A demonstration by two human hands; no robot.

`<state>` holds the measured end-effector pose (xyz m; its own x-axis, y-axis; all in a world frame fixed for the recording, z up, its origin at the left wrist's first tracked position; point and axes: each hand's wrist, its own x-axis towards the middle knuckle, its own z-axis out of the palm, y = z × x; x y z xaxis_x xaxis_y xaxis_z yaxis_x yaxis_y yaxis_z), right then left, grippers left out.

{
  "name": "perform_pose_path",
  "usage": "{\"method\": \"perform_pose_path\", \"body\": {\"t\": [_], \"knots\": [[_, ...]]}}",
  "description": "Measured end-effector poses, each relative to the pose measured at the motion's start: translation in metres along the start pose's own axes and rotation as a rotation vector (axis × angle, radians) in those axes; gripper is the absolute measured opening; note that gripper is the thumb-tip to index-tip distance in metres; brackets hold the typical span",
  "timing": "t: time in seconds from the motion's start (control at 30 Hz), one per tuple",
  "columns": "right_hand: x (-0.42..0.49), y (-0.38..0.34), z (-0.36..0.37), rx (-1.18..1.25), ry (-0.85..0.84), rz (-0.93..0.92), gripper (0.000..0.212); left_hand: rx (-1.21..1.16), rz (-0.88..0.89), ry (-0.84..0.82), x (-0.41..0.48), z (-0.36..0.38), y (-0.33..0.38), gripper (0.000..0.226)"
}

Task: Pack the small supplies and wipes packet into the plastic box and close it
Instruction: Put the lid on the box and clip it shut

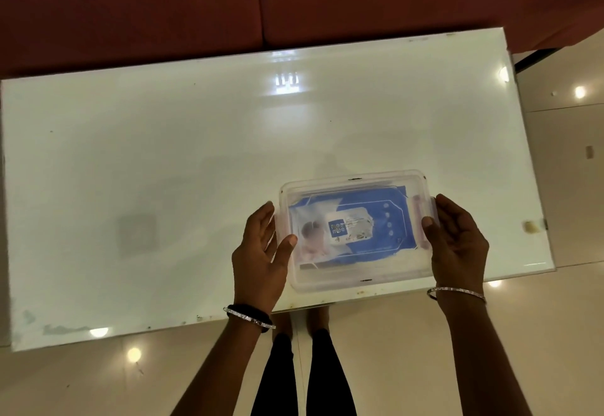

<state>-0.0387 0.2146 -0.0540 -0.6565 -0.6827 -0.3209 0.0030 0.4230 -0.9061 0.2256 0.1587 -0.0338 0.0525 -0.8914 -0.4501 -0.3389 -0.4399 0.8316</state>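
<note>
A clear plastic box with its lid on sits near the table's front edge, right of centre. Through the lid I see a blue and white wipes packet lying flat inside; any smaller supplies are hidden beneath it. My left hand holds the box's left end, thumb on the lid. My right hand holds the right end, thumb resting by the pink side latch.
The glossy white table carries the box and reflects ceiling lights. A dark red sofa runs along its far side. Pale tiled floor lies to the right and in front, where my legs stand.
</note>
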Motion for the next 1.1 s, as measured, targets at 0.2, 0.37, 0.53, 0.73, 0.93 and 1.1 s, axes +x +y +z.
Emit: {"method": "perform_pose_path", "body": {"t": [0.2, 0.37, 0.53, 0.73, 0.93, 1.1], "knots": [[-0.005, 0.005, -0.003, -0.032, -0.02, 0.033, 0.043, 0.197, -0.08, 0.138, -0.009, -0.002, 0.0, 0.034], [-0.002, 0.003, -0.007, 0.058, -0.077, 0.112, 0.044, 0.142, -0.132, 0.097, -0.006, -0.006, -0.003, 0.033], [-0.001, 0.001, -0.008, 0.123, -0.129, 0.164, 0.045, -0.032, -0.256, 0.061, -0.003, -0.006, -0.016, 0.029], [0.008, 0.004, -0.019, 0.193, -0.274, 0.287, 0.053, -0.388, -0.488, -0.297, 0.004, -0.008, -0.029, 0.06], [0.035, 0.006, -0.037, 0.151, -0.533, 0.488, 0.049, -0.328, -0.477, -0.235, 0.006, -0.009, -0.024, 0.034], [0.049, 0.007, -0.042, 0.093, -0.616, 0.508, 0.051, 0.113, -0.255, 0.073, -0.007, 0.01, -0.009, 0.033]]}}
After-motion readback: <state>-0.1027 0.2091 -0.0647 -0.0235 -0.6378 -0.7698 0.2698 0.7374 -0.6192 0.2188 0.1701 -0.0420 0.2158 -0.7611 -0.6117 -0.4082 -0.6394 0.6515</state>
